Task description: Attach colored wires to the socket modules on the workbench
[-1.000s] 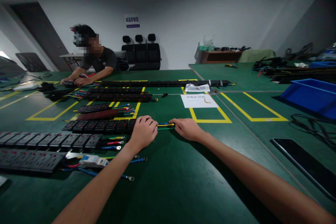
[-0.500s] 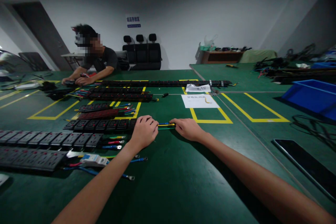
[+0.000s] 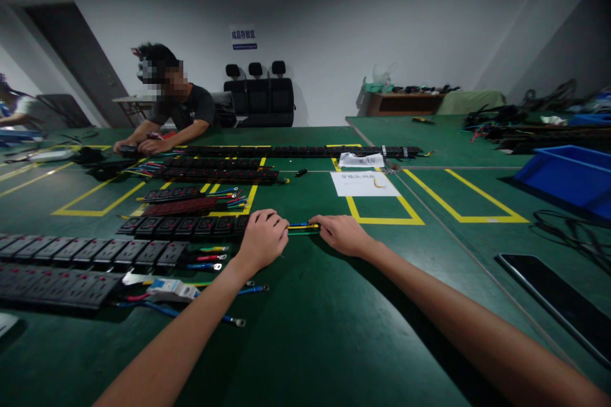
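Observation:
My left hand [image 3: 263, 240] curls over the right end of a black socket strip [image 3: 184, 226], covering that end and the place where its leads come out. Blue, yellow and green wires [image 3: 303, 227] run from under it to the right. Their far ends are pinched in the fingertips of my right hand [image 3: 342, 234], which rests low over the table; the wire tips are hidden there. Nearer me lie two larger socket strips [image 3: 100, 254] [image 3: 57, 285], with lugged wires and a white breaker [image 3: 172, 290] by my left forearm.
More socket strips [image 3: 181, 205] lie beyond my left hand. Paper sheets [image 3: 365, 184] sit on the yellow-taped green table [image 3: 305, 343]. At right are a phone [image 3: 558, 302], black cable [image 3: 570, 235] and a blue bin [image 3: 568, 178]. Across the table a co-worker [image 3: 179, 108] handles something dark.
Both my hands keep their places on the strip and wires. The view has shifted very slightly, and another person at the far left edge shows more.

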A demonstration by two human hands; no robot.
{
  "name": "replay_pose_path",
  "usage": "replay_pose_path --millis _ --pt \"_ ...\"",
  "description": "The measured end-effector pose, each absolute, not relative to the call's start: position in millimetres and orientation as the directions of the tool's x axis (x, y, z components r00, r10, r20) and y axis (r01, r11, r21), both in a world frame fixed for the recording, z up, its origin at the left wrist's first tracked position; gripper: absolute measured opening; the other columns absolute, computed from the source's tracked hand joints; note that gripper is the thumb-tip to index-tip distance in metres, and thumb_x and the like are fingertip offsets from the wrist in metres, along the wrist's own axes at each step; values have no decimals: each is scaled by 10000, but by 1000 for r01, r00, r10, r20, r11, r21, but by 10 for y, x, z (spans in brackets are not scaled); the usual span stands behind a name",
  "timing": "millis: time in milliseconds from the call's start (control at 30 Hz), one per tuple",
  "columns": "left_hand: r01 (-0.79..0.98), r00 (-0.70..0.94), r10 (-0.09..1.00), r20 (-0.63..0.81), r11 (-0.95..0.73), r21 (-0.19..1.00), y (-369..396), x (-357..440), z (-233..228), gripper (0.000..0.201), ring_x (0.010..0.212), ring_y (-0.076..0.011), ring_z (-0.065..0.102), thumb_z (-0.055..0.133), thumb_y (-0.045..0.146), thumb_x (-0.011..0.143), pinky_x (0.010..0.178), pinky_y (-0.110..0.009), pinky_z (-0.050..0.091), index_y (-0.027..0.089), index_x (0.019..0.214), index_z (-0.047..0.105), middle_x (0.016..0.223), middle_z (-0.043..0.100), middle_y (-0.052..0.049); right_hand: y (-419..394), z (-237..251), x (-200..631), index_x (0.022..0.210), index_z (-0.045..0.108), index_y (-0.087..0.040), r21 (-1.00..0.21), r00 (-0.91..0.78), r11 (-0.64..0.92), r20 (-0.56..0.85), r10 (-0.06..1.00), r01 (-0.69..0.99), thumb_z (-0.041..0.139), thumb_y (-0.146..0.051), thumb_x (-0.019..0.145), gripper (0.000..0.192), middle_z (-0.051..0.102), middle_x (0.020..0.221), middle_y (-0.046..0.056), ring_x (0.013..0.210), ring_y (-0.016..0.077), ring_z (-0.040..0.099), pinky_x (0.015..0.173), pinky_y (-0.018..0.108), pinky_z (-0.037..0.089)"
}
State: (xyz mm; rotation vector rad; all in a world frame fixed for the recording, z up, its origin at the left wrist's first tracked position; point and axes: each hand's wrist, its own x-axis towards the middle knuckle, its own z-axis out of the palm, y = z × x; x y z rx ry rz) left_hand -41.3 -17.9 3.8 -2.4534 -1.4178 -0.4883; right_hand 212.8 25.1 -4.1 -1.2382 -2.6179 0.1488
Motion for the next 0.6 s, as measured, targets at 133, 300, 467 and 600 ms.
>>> replay_pose_path --millis 133,300,467,600 --pt "872 467 787 403 -486 -62 -185 -409 44 259 1202 -310 590 502 259 1005 1036 -519 440 190 1077 741 1126 752 -107 251 -48 2129 1351 664 -243 -193 -609 635 180 772 748 406 -264 1044 401 784 1136 61 898 213 728 757 302 442" --pt "872 466 788 402 -485 -59 -180 -411 42 258 1197 -310 594 503 261 1007 1030 -522 445 188 1077 741 1121 752 -103 252 -52 2124 1356 661 -247 -193 -608 631 172 775 751 402 -266 1048 402 783 1133 61 896 206 725 770 295 443" --pt "871 468 778 420 -487 -68 -175 -418 32 241 1195 -313 599 522 260 997 1022 -522 449 191 1063 743 1113 754 -108 258 -56 2124 1362 655 -255 -178 -610 632 168 775 754 400 -266 1049 404 782 1138 59 892 205 725 769 294 442" --pt "871 466 779 420 -488 -63 -174 -416 28 246 1190 -310 601 521 263 999 1024 -520 449 189 1069 745 1118 754 -109 251 -46 2121 1364 653 -253 -178 -608 628 161 778 757 398 -265 1048 406 782 1133 61 891 207 724 769 295 443"
